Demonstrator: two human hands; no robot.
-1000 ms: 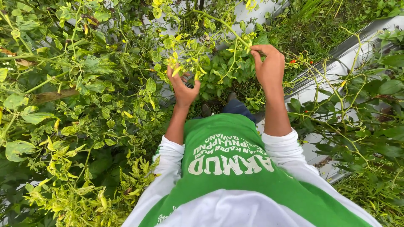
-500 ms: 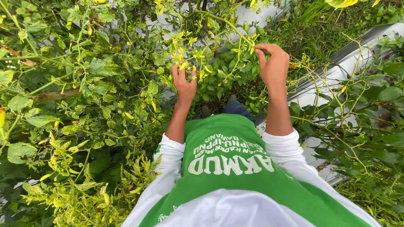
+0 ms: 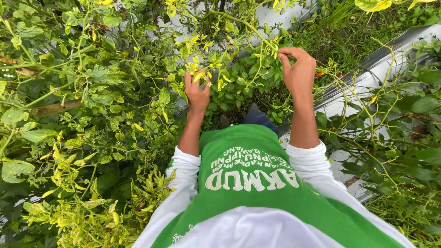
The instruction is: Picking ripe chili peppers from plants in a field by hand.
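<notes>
Upper centre of the frame: a thin green stem [image 3: 245,25] arcs rightward into the right hand [image 3: 299,73], whose fingertips pinch it closed. Left of centre, the left hand [image 3: 197,94] is open, fingers spread among yellow-green leaves [image 3: 202,73]. Silver mulch film [image 3: 367,82] lies right.

outdoor vegetable plot, farm or garden setting. dense leafy plants [image 3: 92,92] with green and yellowing foliage crowd both sides. silver plastic sheeting [image 3: 367,82] covers the raised bed on the right, stems growing up through it. small red fruits [image 3: 319,74] show among the branches. grass [image 3: 340,27] grows along the far strip. daylight throughout.
</notes>
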